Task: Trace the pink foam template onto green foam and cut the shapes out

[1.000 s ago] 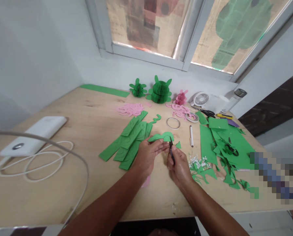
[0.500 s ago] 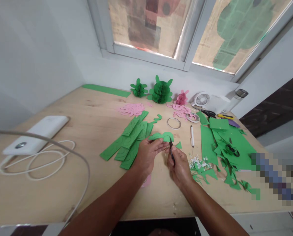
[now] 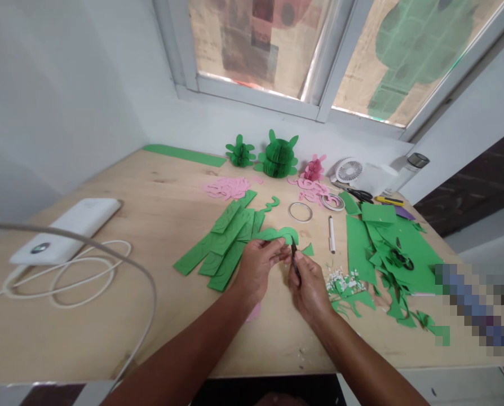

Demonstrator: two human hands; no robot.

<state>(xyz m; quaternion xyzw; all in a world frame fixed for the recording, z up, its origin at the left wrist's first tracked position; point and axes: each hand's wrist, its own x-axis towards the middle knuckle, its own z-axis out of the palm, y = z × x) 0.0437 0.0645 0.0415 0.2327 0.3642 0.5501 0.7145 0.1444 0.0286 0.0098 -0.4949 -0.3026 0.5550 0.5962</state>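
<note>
- Little moves; the left hand (image 3: 257, 264) has its thumb slightly farther along the wavy green paper (image 3: 289, 232) than half a second ago;
- its thumb and fingers pinch that paper, over mid-table (image 3: 150, 327);
- the right hand (image 3: 310, 280) clamps its fingers round the scissors (image 3: 295, 258), blades at the paper's three-o'clock end; I cannot tell how wide they part;
- around the paper: green strips (image 3: 229, 241) at nine o'clock; silver ring (image 3: 300, 220) at one; white pen (image 3: 332, 237) at three; scraps (image 3: 345, 285) at four.

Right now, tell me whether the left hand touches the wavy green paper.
Touching. The head view shows it: the left hand has the wavy green paper pinched in its grip along the lower edge.
</note>
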